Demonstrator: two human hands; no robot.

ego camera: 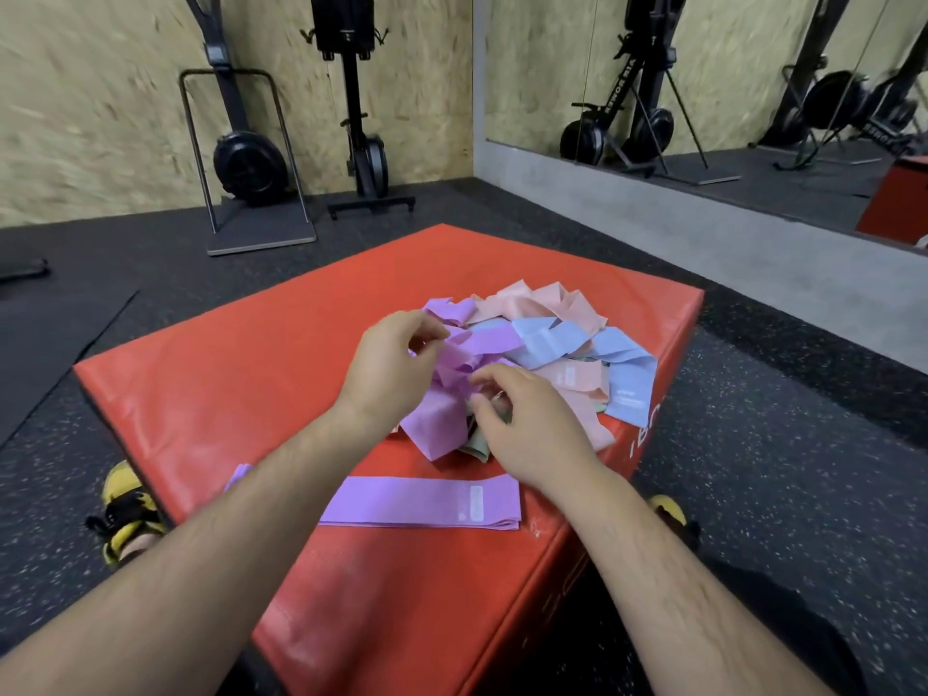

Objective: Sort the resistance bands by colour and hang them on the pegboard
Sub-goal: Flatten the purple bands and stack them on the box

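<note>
Lying flat near the front edge of the red box (226, 374), a folded band (422, 502) of plain purple has its long axis running left to right, with a white label toward its right end. It sits nearer the person than both hands, and neither touches it. Beyond it, the pile (547, 344) mixes crumpled purple, peach and blue bands. Left hand (391, 369) pinches a purple strip (482, 341) running rightward. Right hand (532, 424) curls its fingers into the purple tangle; whether they pinch anything cannot be told.
</note>
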